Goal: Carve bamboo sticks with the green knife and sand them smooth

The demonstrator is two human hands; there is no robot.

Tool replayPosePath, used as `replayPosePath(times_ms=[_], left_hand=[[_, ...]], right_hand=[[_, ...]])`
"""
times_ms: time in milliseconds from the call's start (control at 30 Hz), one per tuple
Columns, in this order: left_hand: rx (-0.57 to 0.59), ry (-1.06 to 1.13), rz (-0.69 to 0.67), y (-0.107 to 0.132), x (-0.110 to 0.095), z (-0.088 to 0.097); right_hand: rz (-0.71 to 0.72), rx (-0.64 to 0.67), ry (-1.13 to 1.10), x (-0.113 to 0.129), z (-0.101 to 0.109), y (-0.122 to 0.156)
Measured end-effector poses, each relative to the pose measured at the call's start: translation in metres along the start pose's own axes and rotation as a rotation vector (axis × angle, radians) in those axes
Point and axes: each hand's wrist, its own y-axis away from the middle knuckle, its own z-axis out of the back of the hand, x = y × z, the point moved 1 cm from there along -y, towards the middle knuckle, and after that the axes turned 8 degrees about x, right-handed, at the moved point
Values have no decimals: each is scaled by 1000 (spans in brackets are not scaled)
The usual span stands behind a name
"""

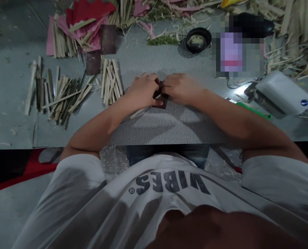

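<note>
In the middle of the table, my left hand (145,90) and my right hand (181,88) meet over a small dark brown sheet (159,103). The left fingers curl round its far part, and the left thumb lies across it. My right fingers are closed and bent over its right side, slightly blurred. Something thin and pale shows between the hands, too small to name. A pale strip (137,113) lies below my left wrist. Left of that hand is a pile of short split sticks (111,81). Two more brown sheets (108,38) lie farther back.
More sticks (62,100) are spread at the left, with a pink and red paper bundle (88,20) behind. A black bowl (198,40) stands back right. A white box-shaped device (283,93), a green object (255,110) and dry strips (296,31) occupy the right.
</note>
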Motion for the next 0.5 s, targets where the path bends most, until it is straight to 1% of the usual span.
replayPosePath(times_ms=[100, 167, 267, 400, 500], left_hand=[[7, -17, 16, 1, -2, 1], [17, -31, 12, 1, -2, 1], [14, -5, 5, 1, -2, 1], [23, -11, 23, 2, -4, 2], [43, -31, 19, 3, -7, 5]], right_hand=[[-29, -47, 32, -4, -3, 0], [4, -50, 65, -2, -3, 1], [38, -4, 90, 4, 3, 3], [-27, 31, 127, 7, 15, 5], [-8, 72, 159, 13, 15, 4]])
